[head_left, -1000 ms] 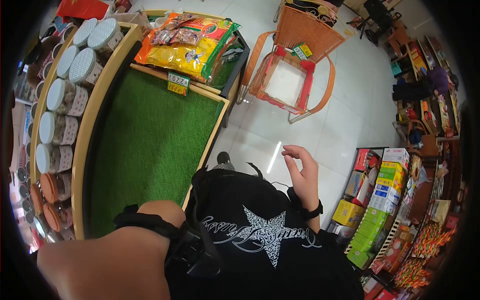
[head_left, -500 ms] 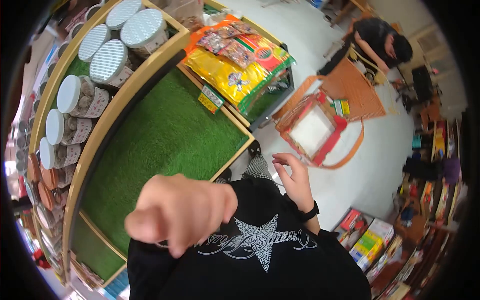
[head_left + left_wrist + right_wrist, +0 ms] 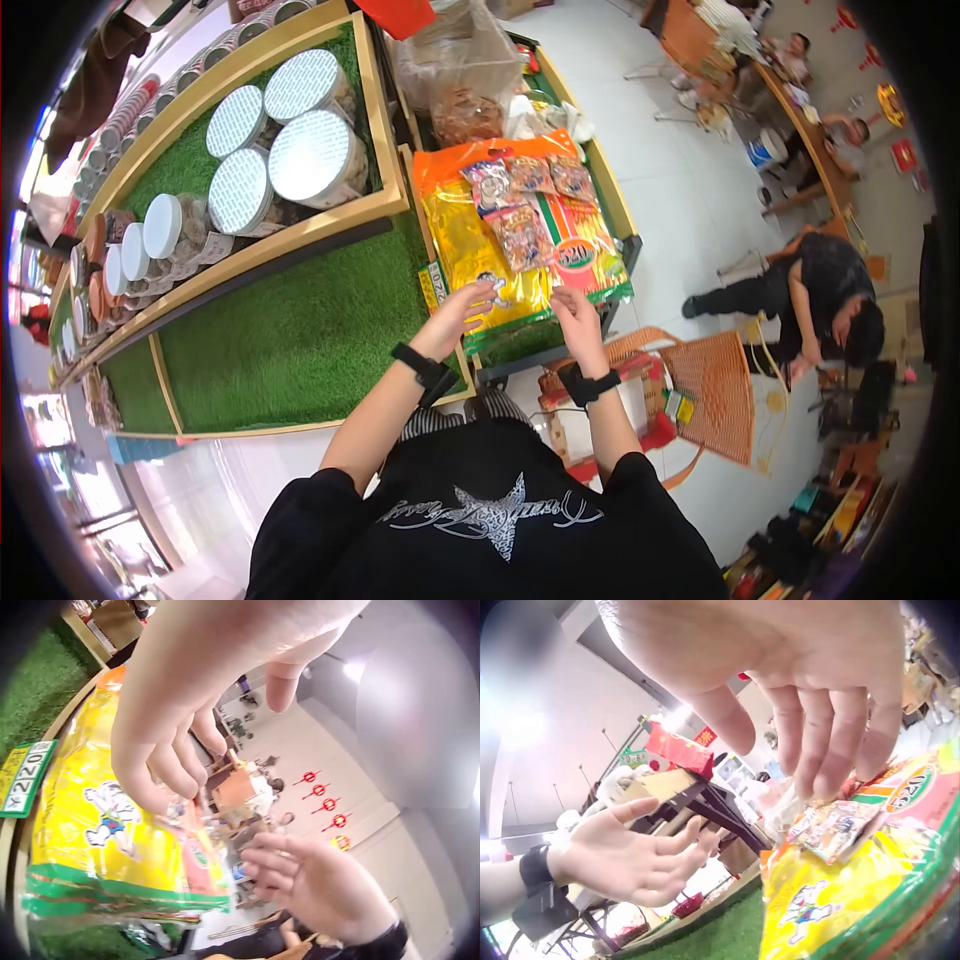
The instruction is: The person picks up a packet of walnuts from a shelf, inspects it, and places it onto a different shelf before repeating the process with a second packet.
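A large yellow, orange and green plastic snack bag (image 3: 455,235) lies in a green-lined display bin, with several small clear snack packets (image 3: 520,235) on top. My left hand (image 3: 458,318) hovers at its near left edge, fingers loosely bent, palm turned inward. At the near right edge is my right hand (image 3: 580,325), its fingers also relaxed. The wrist views show both hands holding nothing, fingertips close over the bag. A "520" oval (image 3: 909,789) is printed on the bag's right part. Beside my left hand stands a green and yellow price tag (image 3: 432,287).
White-lidded jars (image 3: 310,160) fill the raised wooden shelf on the left. Green matting (image 3: 300,320) lines the lower bin. A wicker chair (image 3: 710,395) holding a red box stands close on my right. Behind it a person in dark clothes (image 3: 835,290) bends forward.
My view has turned right toward the snack bag. My left hand swung forward from near my body to the bag, and my right hand came up beside it.
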### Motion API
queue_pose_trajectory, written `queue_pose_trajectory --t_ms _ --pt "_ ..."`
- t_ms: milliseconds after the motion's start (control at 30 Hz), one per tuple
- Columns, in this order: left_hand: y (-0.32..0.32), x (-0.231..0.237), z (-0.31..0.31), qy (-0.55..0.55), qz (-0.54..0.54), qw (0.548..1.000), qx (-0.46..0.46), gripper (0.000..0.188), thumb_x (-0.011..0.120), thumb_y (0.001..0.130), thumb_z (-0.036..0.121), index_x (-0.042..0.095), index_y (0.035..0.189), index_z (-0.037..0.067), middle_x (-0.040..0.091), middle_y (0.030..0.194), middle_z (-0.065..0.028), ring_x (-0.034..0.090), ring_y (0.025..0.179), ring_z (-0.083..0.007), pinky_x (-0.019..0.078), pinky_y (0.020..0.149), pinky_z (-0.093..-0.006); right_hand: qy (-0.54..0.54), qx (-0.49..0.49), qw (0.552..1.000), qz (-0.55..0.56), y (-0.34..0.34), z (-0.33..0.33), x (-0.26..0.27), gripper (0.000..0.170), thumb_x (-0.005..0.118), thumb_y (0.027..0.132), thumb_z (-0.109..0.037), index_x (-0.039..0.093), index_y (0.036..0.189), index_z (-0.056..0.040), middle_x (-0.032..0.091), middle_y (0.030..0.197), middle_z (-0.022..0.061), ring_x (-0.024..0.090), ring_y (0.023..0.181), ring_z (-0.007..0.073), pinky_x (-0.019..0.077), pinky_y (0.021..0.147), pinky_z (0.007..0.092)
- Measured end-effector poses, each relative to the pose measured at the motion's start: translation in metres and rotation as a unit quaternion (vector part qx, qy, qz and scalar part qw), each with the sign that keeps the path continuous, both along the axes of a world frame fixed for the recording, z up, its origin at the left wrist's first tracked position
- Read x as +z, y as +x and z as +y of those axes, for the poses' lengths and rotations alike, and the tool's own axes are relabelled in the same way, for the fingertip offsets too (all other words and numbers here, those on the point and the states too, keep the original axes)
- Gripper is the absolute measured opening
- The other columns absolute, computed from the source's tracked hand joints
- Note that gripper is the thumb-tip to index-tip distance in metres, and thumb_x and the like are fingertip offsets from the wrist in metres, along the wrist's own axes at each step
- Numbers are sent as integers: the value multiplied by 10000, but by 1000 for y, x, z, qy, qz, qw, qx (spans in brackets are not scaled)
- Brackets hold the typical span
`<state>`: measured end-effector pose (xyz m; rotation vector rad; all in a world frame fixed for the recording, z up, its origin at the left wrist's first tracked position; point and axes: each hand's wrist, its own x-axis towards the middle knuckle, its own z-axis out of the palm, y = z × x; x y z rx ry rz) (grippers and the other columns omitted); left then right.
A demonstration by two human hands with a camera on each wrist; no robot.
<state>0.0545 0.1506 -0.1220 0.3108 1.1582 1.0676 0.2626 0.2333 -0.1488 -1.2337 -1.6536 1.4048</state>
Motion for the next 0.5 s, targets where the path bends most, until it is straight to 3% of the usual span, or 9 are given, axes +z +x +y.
queue_pose_trajectory --t_ms 33,100,167,233,300,367,400,433,500 --pt "3 -12 11 -32 32 999 11 447 445 875 368 441 1233 100 451 1256 -56 401 1150 -179 310 940 -344 -1 13 1000 4 -3 22 -24 303 568 808 -115 530 1076 23 623 937 136 598 870 194 451 782 283" --pt "3 -34 28 -38 17 998 47 474 455 872 369 415 1257 96 417 1284 -56 383 1162 -181 296 952 -349 141 28 985 -93 -14 56 -54 405 577 795 -135 477 1152 26 603 995 160 581 946 244 433 834 299" --pt "7 -53 40 -44 -4 996 83 504 464 869 371 388 1281 91 383 1312 -56 366 1173 -183 282 964 -354 146 58 982 -102 -26 76 -63 482 587 782 -152 433 1207 16 566 1063 181 554 977 270 421 842 316" --pt "10 -67 54 -25 -9 992 124 580 482 867 366 300 1336 77 326 1353 -77 310 1231 -207 256 992 -378 -14 78 996 -42 -40 91 -74 491 582 786 -155 417 1212 23 552 1071 185 546 954 290 423 814 343" --pt "15 -73 59 -1 -3 989 145 633 450 877 404 230 1364 65 270 1385 -99 228 1289 -220 232 1014 -384 100 83 988 -88 -46 92 -92 465 592 778 -124 424 1175 52 572 921 123 558 870 205 433 752 299" --pt "22 -66 61 16 -18 990 137 625 425 866 456 270 1345 85 286 1381 -90 215 1290 -238 172 1024 -414 11 71 997 35 -46 87 -105 435 581 790 -94 426 1169 54 555 952 96 539 907 165 427 777 278" --pt "28 -58 59 -1 35 986 160 528 412 873 428 379 1276 88 426 1270 -89 369 1199 -197 290 966 -355 4 55 997 62 -44 82 -111 430 572 802 -89 414 1176 53 550 953 91 533 894 159 428 762 275" --pt "25 -64 55 1 35 984 174 528 412 873 428 379 1276 88 426 1270 -89 369 1199 -197 290 966 -355 -4 38 995 88 -41 75 -115 425 563 814 -84 403 1184 52 546 954 85 527 881 153 429 747 272" --pt "14 -91 48 13 79 996 37 392 425 867 377 523 1110 85 564 1022 -47 526 957 -128 406 815 -265 -177 5 972 153 -36 56 -71 429 551 834 -99 370 1204 20 550 923 78 515 755 94 419 616 216"
